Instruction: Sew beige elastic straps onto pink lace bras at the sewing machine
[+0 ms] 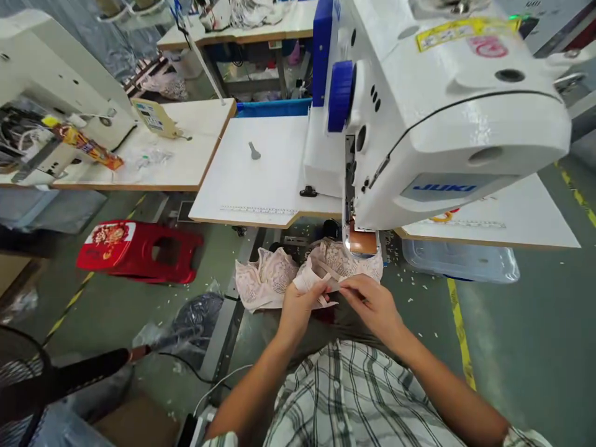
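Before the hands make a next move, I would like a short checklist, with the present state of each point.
1. Left hand holding the lace garment: ok.
2. Right hand with fingertips on the garment: ok.
3. Garment free of the sewing machine: cannot tell, they overlap in view.
4. Needle position: cannot tell, not clearly visible.
5. Grey tool away from both hands: ok, on the white tabletop.

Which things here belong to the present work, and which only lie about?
Work in hand:
pale lace garment, held by left hand and right hand
JUKI sewing machine, probably

Lying about, apparently:
red stool
yellow-capped bottle
small grey object
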